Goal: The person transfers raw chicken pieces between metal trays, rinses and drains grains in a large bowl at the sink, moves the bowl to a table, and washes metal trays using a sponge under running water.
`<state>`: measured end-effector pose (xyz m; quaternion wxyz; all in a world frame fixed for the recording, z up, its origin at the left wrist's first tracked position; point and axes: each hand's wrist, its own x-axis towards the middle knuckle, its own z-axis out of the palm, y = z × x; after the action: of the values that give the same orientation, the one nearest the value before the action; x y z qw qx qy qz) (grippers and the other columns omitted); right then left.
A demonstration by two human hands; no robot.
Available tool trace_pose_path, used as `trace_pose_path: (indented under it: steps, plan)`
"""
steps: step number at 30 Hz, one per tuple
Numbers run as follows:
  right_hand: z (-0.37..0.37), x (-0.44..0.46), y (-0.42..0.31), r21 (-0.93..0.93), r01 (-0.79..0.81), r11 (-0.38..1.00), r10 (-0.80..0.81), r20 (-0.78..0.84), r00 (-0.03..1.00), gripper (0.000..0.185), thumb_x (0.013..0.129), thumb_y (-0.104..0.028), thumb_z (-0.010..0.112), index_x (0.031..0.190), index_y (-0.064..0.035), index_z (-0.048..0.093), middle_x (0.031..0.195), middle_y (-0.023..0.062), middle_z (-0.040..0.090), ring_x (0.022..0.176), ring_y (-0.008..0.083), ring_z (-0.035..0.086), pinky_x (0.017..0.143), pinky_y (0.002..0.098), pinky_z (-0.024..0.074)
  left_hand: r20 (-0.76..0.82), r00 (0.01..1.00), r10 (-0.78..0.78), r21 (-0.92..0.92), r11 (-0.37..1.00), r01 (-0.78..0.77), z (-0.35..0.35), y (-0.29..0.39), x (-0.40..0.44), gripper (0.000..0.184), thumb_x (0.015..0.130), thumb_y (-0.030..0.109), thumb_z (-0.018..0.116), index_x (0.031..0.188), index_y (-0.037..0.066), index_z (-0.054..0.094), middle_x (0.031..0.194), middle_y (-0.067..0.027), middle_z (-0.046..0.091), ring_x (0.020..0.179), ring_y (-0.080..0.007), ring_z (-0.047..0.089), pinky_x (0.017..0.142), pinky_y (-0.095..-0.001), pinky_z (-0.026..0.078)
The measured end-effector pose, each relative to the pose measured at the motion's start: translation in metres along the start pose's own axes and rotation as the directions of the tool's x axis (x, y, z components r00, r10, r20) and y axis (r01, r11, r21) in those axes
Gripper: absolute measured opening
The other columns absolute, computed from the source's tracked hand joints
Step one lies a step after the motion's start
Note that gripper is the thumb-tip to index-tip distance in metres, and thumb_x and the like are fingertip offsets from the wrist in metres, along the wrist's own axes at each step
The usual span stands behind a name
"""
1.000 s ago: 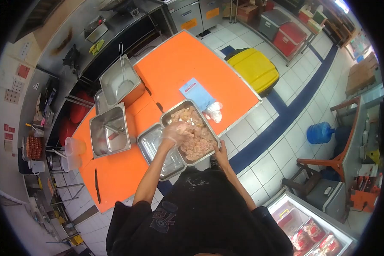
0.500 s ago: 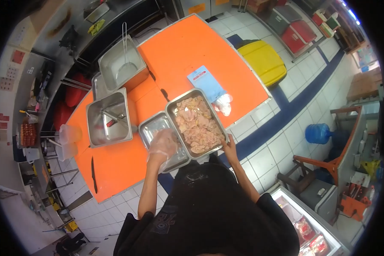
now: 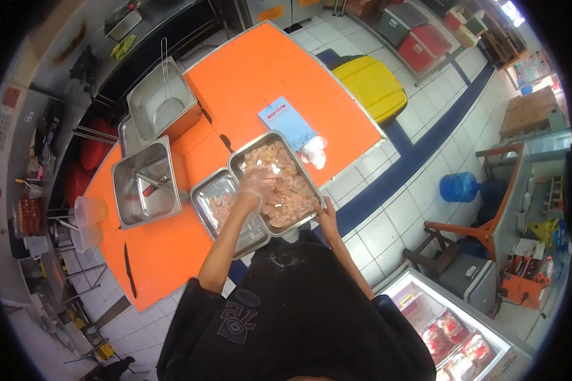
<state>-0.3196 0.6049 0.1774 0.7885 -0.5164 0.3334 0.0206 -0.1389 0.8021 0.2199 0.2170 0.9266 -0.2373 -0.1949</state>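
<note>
My left hand (image 3: 258, 184), in a clear plastic glove, reaches over a metal tray (image 3: 304, 166) heaped with pale raw meat pieces (image 3: 292, 198). Its fingers are at the meat, but blur hides whether they grip any. My right hand (image 3: 327, 217), bare, holds the near right corner of this tray, with the fingers at its rim. Touching it on the left is a second, shallower metal tray (image 3: 250, 242), where some meat pieces (image 3: 220, 209) lie. My left forearm crosses above that tray and hides part of it.
On the orange table (image 3: 235, 70) are a deep metal pan (image 3: 128, 190) with utensils, another pan (image 3: 147, 117) with a wire strainer (image 3: 165, 73), a blue packet (image 3: 286, 120), crumpled clear plastic (image 3: 313, 152) and a black knife (image 3: 129, 270). An open freezer (image 3: 419, 286) stands at lower right.
My left hand has moved right, from above the shallower tray to the heaped meat. Meat pieces now show in the shallower tray. My right hand stays at the tray corner; the view has shifted slightly.
</note>
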Motion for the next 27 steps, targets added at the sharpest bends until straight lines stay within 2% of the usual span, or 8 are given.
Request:
trace_pose_path:
  steps: [4,7,10,13,15,17,22,27]
  plan:
    - [0.002,-0.005,-0.011,-0.008,-0.017,1.0,0.017,0.012,1.0,0.043,0.096,-0.016,0.054,0.136,-0.0037,0.041,0.107,0.0132,0.062,0.091,0.017,0.063,0.072,0.0289,0.0543,-0.113,0.972,-0.206,-0.139,0.972,0.19,-0.094,0.036,-0.088,0.041,0.077,0.015,0.068,0.118,0.007,0.063,0.125,-0.0142,0.059,0.116,-0.0283,0.057,0.098,-0.0346,0.046]
    - [-0.004,0.001,-0.001,-0.082,-0.039,0.996,0.039,0.008,0.999,0.041,0.096,-0.016,0.054,0.134,-0.0052,0.043,0.101,0.01,0.063,0.087,0.0142,0.062,0.069,0.0267,0.0532,-0.212,0.928,-0.308,-0.576,0.806,0.136,-0.12,0.045,-0.126,0.039,0.078,0.017,0.07,0.114,0.003,0.061,0.119,-0.0159,0.061,0.11,-0.0291,0.059,0.096,-0.0363,0.047]
    - [-0.006,-0.002,-0.006,-0.076,-0.03,0.997,0.033,0.026,0.999,0.038,0.096,-0.015,0.054,0.131,-0.007,0.045,0.097,0.0079,0.063,0.085,0.0128,0.062,0.068,0.0258,0.0524,-0.146,0.892,-0.428,-0.354,0.864,0.357,-0.126,0.059,-0.134,0.036,0.079,0.016,0.069,0.112,0.003,0.06,0.112,-0.0141,0.062,0.106,-0.0289,0.06,0.092,-0.0374,0.048]
    - [-0.005,-0.001,-0.011,-0.062,-0.013,0.998,0.016,0.053,0.998,0.035,0.096,-0.015,0.054,0.129,-0.0081,0.047,0.097,0.0073,0.063,0.085,0.0125,0.062,0.067,0.0254,0.0521,0.216,0.855,-0.472,-0.801,0.415,0.432,-0.115,0.063,-0.118,0.056,0.076,0.005,0.065,0.129,0.01,0.051,0.116,-0.0128,0.06,0.111,-0.0261,0.059,0.094,-0.0351,0.047]
    - [-0.007,-0.001,-0.009,-0.053,-0.015,0.999,0.019,0.074,0.997,0.035,0.095,-0.015,0.055,0.129,-0.0084,0.047,0.099,0.0082,0.063,0.086,0.0143,0.063,0.069,0.0269,0.0539,-0.034,0.984,-0.174,-0.041,0.984,0.173,-0.088,0.059,-0.099,0.046,0.072,0.011,0.069,0.117,0.011,0.058,0.115,-0.0162,0.06,0.107,-0.0341,0.058,0.094,-0.0387,0.046]
    - [-0.011,0.006,0.0,-0.071,0.012,0.997,-0.006,0.079,0.997,0.036,0.095,-0.015,0.055,0.13,-0.0081,0.046,0.101,0.0092,0.063,0.088,0.0155,0.063,0.07,0.028,0.0548,0.072,0.997,0.002,-0.113,0.994,0.006,-0.053,0.051,-0.06,0.058,0.076,0.018,0.065,0.132,0.012,0.051,0.13,-0.0147,0.054,0.117,-0.0313,0.054,0.099,-0.0399,0.044]
    - [-0.005,-0.001,-0.007,-0.064,0.004,0.998,-0.002,0.028,1.0,0.039,0.095,-0.017,0.056,0.131,-0.0064,0.044,0.106,0.0124,0.062,0.092,0.0173,0.063,0.073,0.0301,0.0559,-0.077,0.997,-0.016,0.383,0.923,0.044,0.033,0.075,0.034,0.039,0.077,0.017,0.06,0.115,0.009,0.064,0.126,-0.0156,0.056,0.113,-0.0333,0.056,0.094,-0.0394,0.048]
    - [-0.017,0.004,0.005,-0.07,0.014,0.997,-0.008,0.087,0.996,0.038,0.095,-0.018,0.057,0.131,-0.0075,0.045,0.101,0.0108,0.063,0.088,0.0149,0.062,0.07,0.0269,0.053,0.085,0.993,-0.08,-0.027,0.996,0.082,0.046,0.03,0.062,0.031,0.081,0.017,0.055,0.108,0.008,0.066,0.124,-0.015,0.059,0.107,-0.0314,0.06,0.091,-0.0389,0.049]
